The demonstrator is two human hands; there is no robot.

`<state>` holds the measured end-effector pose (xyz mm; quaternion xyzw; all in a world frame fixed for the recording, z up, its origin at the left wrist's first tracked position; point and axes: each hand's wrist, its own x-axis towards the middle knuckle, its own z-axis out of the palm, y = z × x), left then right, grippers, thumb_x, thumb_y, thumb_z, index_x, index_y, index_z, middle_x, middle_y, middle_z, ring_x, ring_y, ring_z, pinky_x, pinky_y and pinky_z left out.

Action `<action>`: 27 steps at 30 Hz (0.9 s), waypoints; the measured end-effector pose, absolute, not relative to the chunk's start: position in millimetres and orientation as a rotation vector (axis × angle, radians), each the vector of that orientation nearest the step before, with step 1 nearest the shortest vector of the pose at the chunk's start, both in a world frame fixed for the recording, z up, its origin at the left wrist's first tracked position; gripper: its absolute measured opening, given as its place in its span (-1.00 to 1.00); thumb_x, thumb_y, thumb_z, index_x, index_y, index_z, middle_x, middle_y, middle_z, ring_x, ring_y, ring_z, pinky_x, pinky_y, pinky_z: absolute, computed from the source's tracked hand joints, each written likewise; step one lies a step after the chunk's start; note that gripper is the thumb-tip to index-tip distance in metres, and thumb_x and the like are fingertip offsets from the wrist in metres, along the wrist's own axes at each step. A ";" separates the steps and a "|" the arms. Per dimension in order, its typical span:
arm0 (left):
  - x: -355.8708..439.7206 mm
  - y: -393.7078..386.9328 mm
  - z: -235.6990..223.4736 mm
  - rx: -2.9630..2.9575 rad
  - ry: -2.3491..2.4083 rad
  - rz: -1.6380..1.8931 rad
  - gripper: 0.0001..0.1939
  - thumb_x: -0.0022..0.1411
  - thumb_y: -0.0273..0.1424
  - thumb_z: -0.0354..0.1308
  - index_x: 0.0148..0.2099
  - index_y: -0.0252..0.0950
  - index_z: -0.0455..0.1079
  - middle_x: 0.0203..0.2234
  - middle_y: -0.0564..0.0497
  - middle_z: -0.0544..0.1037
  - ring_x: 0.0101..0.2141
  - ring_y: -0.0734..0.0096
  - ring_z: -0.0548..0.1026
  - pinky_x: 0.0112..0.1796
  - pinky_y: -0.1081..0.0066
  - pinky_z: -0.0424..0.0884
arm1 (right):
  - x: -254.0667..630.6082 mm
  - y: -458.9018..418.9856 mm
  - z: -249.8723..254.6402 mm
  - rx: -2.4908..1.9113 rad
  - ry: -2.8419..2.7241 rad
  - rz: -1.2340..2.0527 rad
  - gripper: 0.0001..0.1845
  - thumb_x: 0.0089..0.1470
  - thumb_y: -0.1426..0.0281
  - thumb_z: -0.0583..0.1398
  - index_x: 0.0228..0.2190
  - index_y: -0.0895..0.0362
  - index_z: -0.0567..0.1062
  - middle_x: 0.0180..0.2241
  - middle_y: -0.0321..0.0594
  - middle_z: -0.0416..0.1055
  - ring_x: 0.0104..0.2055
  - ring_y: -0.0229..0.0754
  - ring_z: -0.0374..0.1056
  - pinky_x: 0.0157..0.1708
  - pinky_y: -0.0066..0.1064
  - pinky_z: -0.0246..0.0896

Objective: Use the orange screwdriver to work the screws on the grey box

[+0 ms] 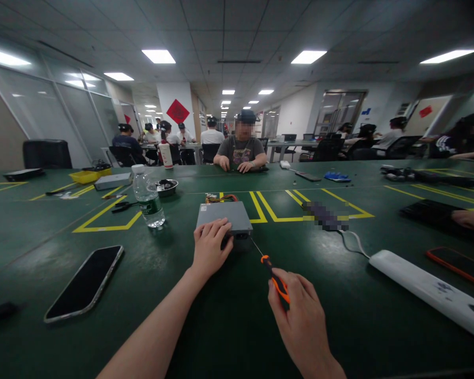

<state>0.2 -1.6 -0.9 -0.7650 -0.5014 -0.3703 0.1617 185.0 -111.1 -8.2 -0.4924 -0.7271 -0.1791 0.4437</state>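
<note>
Screwdriver tip: The thin shaft of the screwdriver [268, 266] points at the near right corner of the metal box [221, 211]; whether the tip touches cannot be told. Judged risk: a slip, caused by a slanted push, could scratch the casing or jab the left hand [212, 245].
Box footing: Judged risk: the box could slide or turn on the smooth table [237, 337] if pushed sideways while the left hand bears lightly.
Wires: Judged risk: the coloured wires [223, 198] behind the box could snag or be pinched if it is dragged or turned.
Bottle: The plastic bottle [148, 197] stands upright left of the box; in my judgement, a wide swing of the left arm could tip it.
Box position: On the table, lying flat beneath the left hand.
Box condition: Grey metal, flat top, small pale label [204, 208] at its far left corner, dark socket [242, 235] in the near face; no dent is evident.
Left grip: Fingers lie over the top, thumb bent at the near edge; whether it pinches or merely presses cannot be told.
Right grip: The right hand [300, 310], nearer than the box and to its right, grasps the screwdriver's orange and black handle.
</note>
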 end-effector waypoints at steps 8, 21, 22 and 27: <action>0.1 -3.3 0.9 -2.191 -1.416 -1.084 -0.71 0.20 -0.35 0.04 -0.01 -0.11 0.32 -0.01 0.01 0.44 0.00 0.21 0.33 -0.02 0.13 0.10 | 181.5 -111.5 -6.5 -1.186 -1.814 -0.461 -0.80 0.23 0.42 -0.05 -0.18 0.18 0.32 -0.36 -0.16 0.44 -0.34 -0.18 0.39 -0.23 -0.26 0.25; -0.7 -2.7 0.4 -2.196 -1.425 -1.053 -0.73 0.20 -0.34 0.04 -0.03 -0.12 0.31 0.01 0.04 0.43 0.02 0.25 0.32 -0.02 0.16 0.08 | 173.9 -115.5 -11.4 -1.142 -1.870 -0.461 -0.69 0.21 0.45 -0.05 -0.03 0.24 0.27 -0.08 0.08 0.27 -0.09 -0.05 0.30 -0.21 -0.17 0.32; -0.6 -2.8 0.5 -2.194 -1.428 -1.054 -0.73 0.20 -0.34 0.04 -0.03 -0.12 0.31 0.01 0.04 0.43 0.02 0.25 0.32 -0.02 0.16 0.08 | 173.3 -115.2 -11.8 -1.114 -1.882 -0.482 -0.70 0.22 0.47 -0.05 -0.03 0.23 0.27 -0.10 0.05 0.30 -0.10 -0.07 0.31 -0.22 -0.20 0.33; -0.7 -3.4 1.2 -2.198 -1.429 -1.045 -0.73 0.19 -0.34 0.05 -0.03 -0.12 0.31 0.00 0.04 0.43 0.01 0.24 0.33 -0.02 0.16 0.09 | 176.6 -113.8 -11.6 -1.190 -1.811 -0.499 -0.77 0.26 0.39 -0.05 -0.15 0.18 0.35 -0.27 -0.06 0.36 -0.32 -0.17 0.38 -0.39 -0.37 0.35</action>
